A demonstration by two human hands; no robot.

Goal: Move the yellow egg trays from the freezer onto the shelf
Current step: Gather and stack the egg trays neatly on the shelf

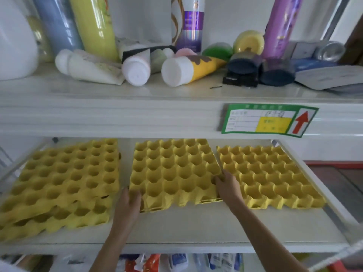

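Three lots of yellow egg trays lie side by side on the white shelf [196,222]. The left stack [60,179] holds two or three trays, the lower ones shifted toward me. The middle stack [174,171] is held at both near corners: my left hand [130,201] grips its front left corner, and my right hand [227,185] grips its right edge near the front. The right tray [271,173] lies flat, touching my right hand's side. The freezer is out of view.
The upper shelf [137,112] carries tubes, tall bottles and dark jars, with a green price label [269,120] on its front edge. Packets hang below the tray shelf [176,262]. A bare strip of shelf runs in front of the trays.
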